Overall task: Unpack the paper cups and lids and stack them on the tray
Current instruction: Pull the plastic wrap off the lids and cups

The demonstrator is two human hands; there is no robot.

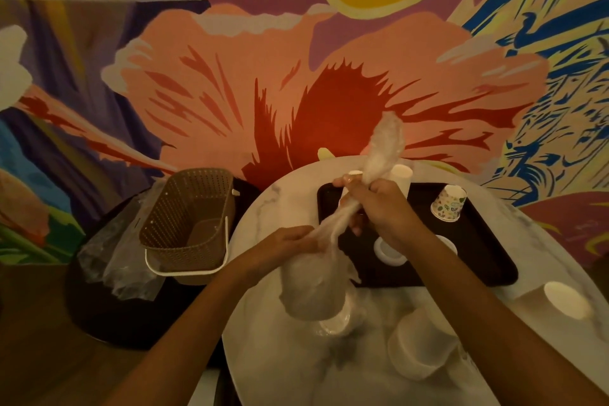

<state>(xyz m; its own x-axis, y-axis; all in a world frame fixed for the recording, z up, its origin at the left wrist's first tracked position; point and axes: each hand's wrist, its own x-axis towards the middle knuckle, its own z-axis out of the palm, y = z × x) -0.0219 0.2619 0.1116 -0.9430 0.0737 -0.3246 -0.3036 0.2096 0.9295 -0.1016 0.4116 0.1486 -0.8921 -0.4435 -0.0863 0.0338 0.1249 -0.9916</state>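
Mid-frame, the left hand (290, 241) and right hand (382, 208) are each clamping a closed grip on the plastic bag (313, 293)'s twisted neck, over the surface (280, 356) beside the tray (487, 260); untwisting slowly should prevent spills.

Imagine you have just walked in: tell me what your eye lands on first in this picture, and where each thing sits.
The huge orange-pink flower mural fills the wall behind the marble table. In the middle, above that table, the left hand and right hand hold a twisted clear plastic bag stretched between them. A patterned cup stands on the black tray, towards its far right corner.
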